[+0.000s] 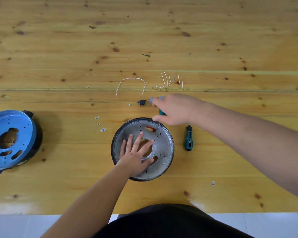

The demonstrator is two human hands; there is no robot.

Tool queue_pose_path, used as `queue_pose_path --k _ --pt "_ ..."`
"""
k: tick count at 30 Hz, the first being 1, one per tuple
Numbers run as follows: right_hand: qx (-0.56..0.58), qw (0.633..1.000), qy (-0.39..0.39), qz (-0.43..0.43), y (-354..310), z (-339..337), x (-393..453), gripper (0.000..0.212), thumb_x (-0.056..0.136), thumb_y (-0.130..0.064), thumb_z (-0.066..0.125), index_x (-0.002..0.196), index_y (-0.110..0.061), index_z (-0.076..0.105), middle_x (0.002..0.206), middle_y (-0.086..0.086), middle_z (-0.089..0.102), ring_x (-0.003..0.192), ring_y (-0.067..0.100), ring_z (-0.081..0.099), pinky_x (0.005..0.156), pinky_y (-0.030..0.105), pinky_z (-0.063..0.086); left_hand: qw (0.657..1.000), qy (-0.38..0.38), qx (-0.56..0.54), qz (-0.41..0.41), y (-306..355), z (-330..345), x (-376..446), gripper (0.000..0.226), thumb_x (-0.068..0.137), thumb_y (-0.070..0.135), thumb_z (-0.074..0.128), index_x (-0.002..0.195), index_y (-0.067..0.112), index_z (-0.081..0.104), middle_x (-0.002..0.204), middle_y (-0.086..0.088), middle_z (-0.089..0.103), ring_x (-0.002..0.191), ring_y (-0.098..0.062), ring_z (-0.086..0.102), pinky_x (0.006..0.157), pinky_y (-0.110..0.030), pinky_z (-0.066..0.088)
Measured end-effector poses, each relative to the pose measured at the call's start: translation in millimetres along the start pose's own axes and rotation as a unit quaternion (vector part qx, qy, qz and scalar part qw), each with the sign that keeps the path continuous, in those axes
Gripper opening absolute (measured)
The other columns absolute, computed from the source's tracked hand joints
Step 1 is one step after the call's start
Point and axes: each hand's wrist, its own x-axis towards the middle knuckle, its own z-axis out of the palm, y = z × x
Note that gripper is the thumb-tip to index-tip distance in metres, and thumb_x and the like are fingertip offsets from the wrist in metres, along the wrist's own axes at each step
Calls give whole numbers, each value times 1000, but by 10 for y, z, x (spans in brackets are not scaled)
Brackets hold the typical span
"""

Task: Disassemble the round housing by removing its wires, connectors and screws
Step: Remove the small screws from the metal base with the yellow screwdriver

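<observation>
The round housing (163,143) is pressed flat onto the worktop (58,66) under the spread left hand (136,152). A screwdriver (162,112) is gripped by the right hand (175,109), tip in a hole beyond the left fingertips. A slipped tip could strike those fingers, and a freed screw could be lost

The table (58,48) was honey-yellow pine, streaked with grain and dotted with dark brown knots. The round housing (163,148) near its front edge had a dull grey metal face inside a glossy black rim, and red showed through one slot. Toward the left edge, a second housing (10,138) had a bright blue face and black sides. The loose wires (132,79) were off-white. A screwdriver (189,139) lying on the table was teal green and black. A small connector (141,102) was black
</observation>
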Motion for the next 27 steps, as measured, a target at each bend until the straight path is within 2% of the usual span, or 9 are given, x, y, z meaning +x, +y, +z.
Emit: queue_pose_path --k 2,4,9,12,16,18,20,24,27 --pt "-41 994 58 82 -74 41 48 60 107 -63 27 127 -11 52 69 -1 39 65 26 46 48 34 28 1000 1 -3 -2 -6 2 1 71 87 83 20 144 71 -19 156 22 -46 148 -23 -42 121 -51 -23" --pt "-91 988 74 99 -136 72 93 58 110 -58 25 122 -10 55 73 2 51 70 27 47 49 33 23 1000 7 -6 -1 -11 1 2 71 85 84 19 146 71 -15 158 22 -44 148 -22 -41 120 -50 -24" --pt "-76 995 -24 -53 -81 -31 49 18 110 -23 48 123 -11 46 88 7 45 88 31 51 69 44 47 1000 19 -4 0 -21 26 -5 71 88 82 22 150 68 -10 160 21 -40 149 -21 -39 121 -50 -22" --pt "-58 991 -58 -101 74 -94 -5 20 100 -7 55 115 -20 52 106 1 45 96 21 47 79 42 47 1000 19 -3 0 -20 36 13 71 89 82 22 149 68 -13 159 21 -42 149 -21 -40 122 -51 -21" --pt "87 996 -30 -6 4 -56 -12 27 99 -31 61 124 -25 51 106 -4 53 92 17 57 75 39 48 1000 11 -4 -4 -25 38 13 72 85 85 15 148 69 -15 157 22 -45 147 -21 -44 120 -51 -23" --pt "-4 994 37 105 -90 19 35 47 105 -57 43 128 -17 49 84 -1 53 86 31 60 57 37 41 1000 12 -8 -2 -19 43 18 71 86 84 17 148 69 -16 156 22 -46 146 -21 -45 120 -51 -24" --pt "-95 980 60 165 -174 24 74 59 108 -61 28 126 -11 54 79 3 57 84 33 62 53 34 29 1000 7 -14 -2 -13 39 23 69 89 82 21 145 71 -18 155 23 -47 145 -20 -46 120 -51 -24" --pt "-96 995 1 -22 -189 -29 78 18 109 -27 51 125 -17 51 115 10 55 105 33 56 74 44 49 1000 5 -18 -3 -20 28 17 68 91 82 24 142 74 -20 155 23 -47 141 -18 -50 119 -50 -25" --pt "-3 991 -64 -114 -103 -109 31 32 96 -2 55 111 -30 54 112 -5 42 106 19 43 72 39 46 1000 8 -12 -2 -8 26 15 68 91 83 22 140 74 -23 155 22 -47 141 -18 -50 119 -50 -26"
